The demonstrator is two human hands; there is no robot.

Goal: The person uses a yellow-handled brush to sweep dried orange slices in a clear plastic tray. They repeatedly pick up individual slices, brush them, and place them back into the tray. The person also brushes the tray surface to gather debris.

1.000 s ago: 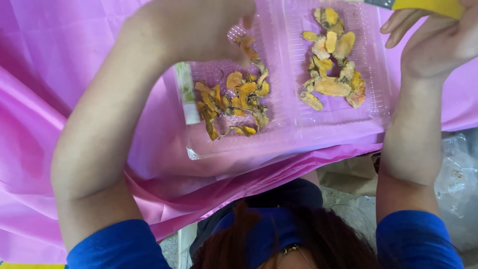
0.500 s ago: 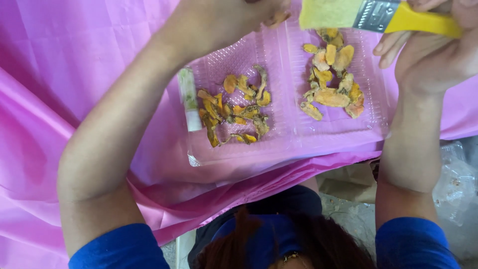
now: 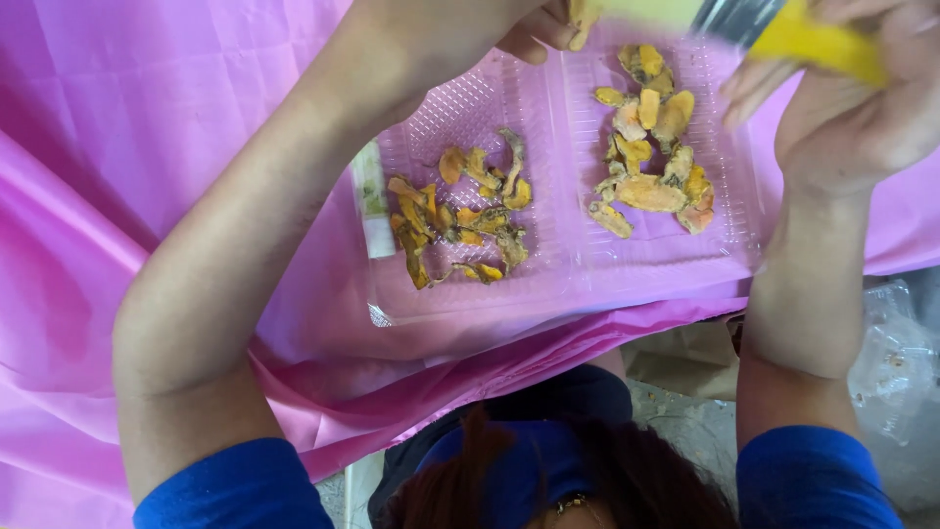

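A clear plastic two-part tray [image 3: 568,294] lies on a pink plastic sheet [image 3: 147,147]. Dried orange-yellow slices fill its left part [image 3: 460,220], and there are more slices in its right part [image 3: 651,147]. My left hand [image 3: 460,24] is raised above the tray's far edge, fingers pinched on a small yellowish slice [image 3: 580,15]. My right hand [image 3: 862,118] grips the yellow handle of a paintbrush [image 3: 822,44]. The brush's metal band and pale bristles reach left to the slice in my left hand. Both hands are partly cut off by the top edge.
A white strip [image 3: 372,206] lies along the tray's left side. Beyond the sheet's near edge are brown paper [image 3: 685,358] and crumpled clear plastic [image 3: 896,362]. Dark hair and a blue garment [image 3: 548,480] show at the bottom centre.
The paintbrush in my right hand has swung in from the top right corner leftward to the slice in my left hand. The tray now appears lower in view.
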